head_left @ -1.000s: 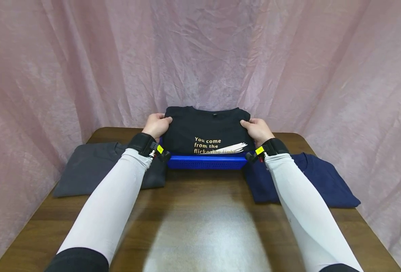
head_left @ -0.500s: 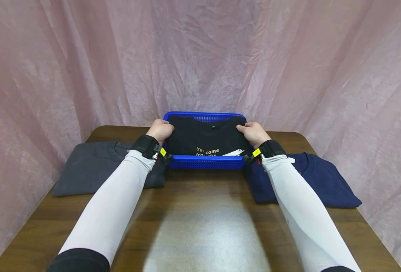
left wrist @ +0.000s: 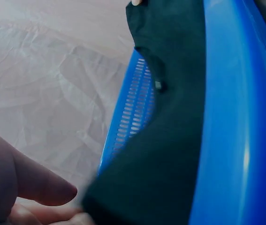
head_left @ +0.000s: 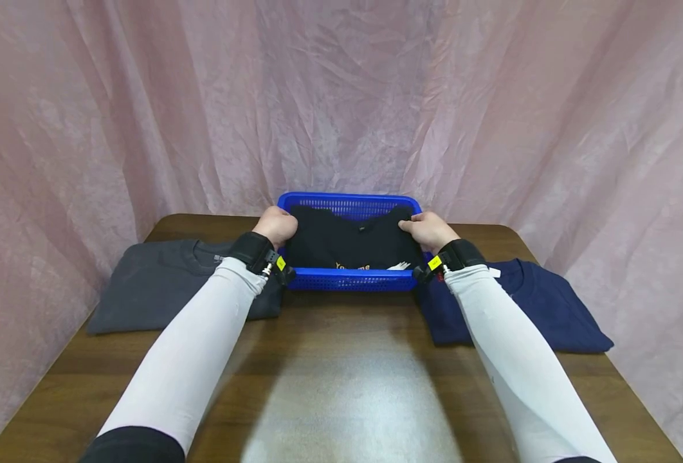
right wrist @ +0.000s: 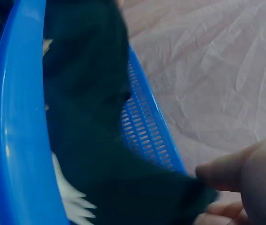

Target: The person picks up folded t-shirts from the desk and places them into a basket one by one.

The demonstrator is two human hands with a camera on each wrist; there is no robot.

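Observation:
A black T-shirt with pale lettering and a white brush-stroke print hangs between both hands, its lower part down inside a blue plastic basket. My left hand pinches its left shoulder corner at the basket's left end. At the opposite end my right hand pinches the other corner between thumb and fingers, as the right wrist view also shows with the shirt's dark cloth. The basket's front wall hides the bottom of the print. In the left wrist view the neck label shows on the sagging collar.
A folded grey T-shirt lies on the wooden table at left, partly under the left forearm. Folded navy cloth lies at right, partly behind the right forearm. A pink curtain hangs close behind the basket.
Both hands have lowered the black T-shirt into the basket and drawn slightly closer together. The basket's back rim has come into view, and less of the lettering shows above the front rim.

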